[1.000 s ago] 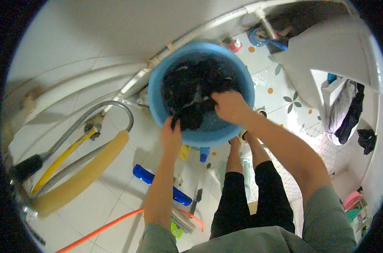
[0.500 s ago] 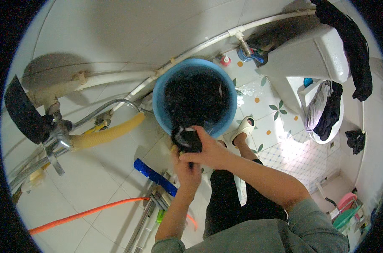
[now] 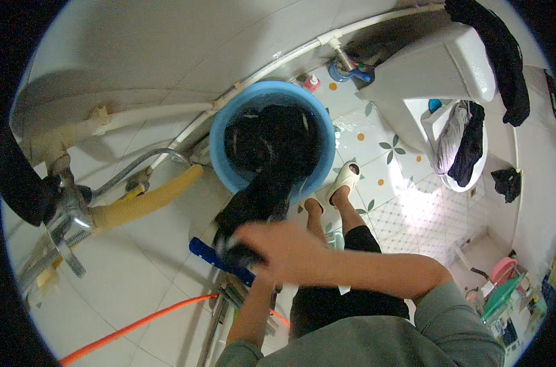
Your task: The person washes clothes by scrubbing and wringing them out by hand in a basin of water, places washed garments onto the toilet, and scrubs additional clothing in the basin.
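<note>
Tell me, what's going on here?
A person holds a black cloth over the near rim of a blue tub; part of it lies inside. The right hand is blurred at the cloth's near end, and the left hand is mostly hidden behind it, so exact grips can't be told. A grey cloth lies on the toilet.

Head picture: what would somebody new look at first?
Probably the big blue tub just above the middle. Black cloth stretches over its near edge toward the blurry right hand. Next, maybe the bright orange hose at lower left.
</note>
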